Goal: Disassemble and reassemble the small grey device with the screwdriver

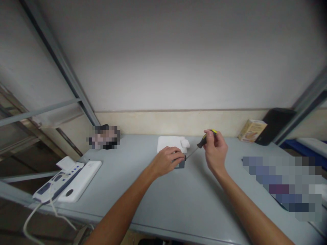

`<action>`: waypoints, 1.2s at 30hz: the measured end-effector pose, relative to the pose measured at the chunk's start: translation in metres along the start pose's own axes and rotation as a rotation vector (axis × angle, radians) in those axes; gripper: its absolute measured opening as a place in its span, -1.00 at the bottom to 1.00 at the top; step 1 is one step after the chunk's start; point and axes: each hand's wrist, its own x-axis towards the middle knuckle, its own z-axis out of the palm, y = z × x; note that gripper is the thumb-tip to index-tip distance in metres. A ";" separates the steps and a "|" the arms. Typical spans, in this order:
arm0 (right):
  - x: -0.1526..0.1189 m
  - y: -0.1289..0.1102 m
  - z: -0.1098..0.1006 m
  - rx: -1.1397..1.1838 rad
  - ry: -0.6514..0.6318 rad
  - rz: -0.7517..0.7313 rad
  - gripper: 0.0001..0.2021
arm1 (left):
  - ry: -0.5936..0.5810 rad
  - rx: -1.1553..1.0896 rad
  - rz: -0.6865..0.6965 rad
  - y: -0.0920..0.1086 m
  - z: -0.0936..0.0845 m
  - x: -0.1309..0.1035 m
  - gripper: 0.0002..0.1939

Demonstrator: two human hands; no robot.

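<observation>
My right hand (215,146) is closed around the black and yellow handle of a screwdriver (203,141). Its thin shaft slants down to the left, and the tip meets the right side of a small dark grey box-like device (181,164). My left hand (169,160) lies over that device with its fingers closed on it, hiding most of its top. Just behind the left hand is a flat white sheet or pad (167,142). A small white rounded object (185,143) rests on its right edge.
On the left lie a white power strip (57,180) with a cable and a white flat device (81,182). At the back right, a yellow carton (252,130) leans near a black case (277,124). Blurred items sit far left and right on the grey table (163,200); a wall stands behind.
</observation>
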 end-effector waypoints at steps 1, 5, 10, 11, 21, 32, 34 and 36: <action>0.000 -0.001 0.000 0.026 0.005 0.028 -0.64 | -0.007 -0.009 -0.001 0.001 -0.001 0.000 -0.76; -0.002 -0.004 0.001 0.081 0.004 0.060 -0.66 | -0.019 -0.035 -0.011 0.003 -0.003 0.001 -0.79; -0.004 -0.006 0.002 0.075 -0.002 0.025 -0.69 | -0.002 -0.063 -0.047 0.007 -0.004 0.003 -0.85; -0.005 -0.006 0.002 0.073 -0.005 0.022 -0.69 | 0.003 -0.063 -0.054 0.008 -0.004 0.003 -0.86; -0.007 -0.008 0.002 0.110 0.008 0.040 -0.70 | 0.011 -0.077 -0.071 0.009 -0.003 0.001 -0.88; -0.009 -0.010 0.004 0.108 -0.047 0.029 -0.71 | 0.011 -0.100 -0.108 0.012 -0.007 0.001 -0.83; -0.009 -0.010 0.003 0.110 -0.039 0.031 -0.70 | 0.010 -0.102 -0.100 0.012 -0.007 0.001 -0.83; -0.009 -0.010 0.003 0.115 -0.036 0.034 -0.71 | 0.012 -0.101 -0.091 0.011 -0.006 0.001 -0.82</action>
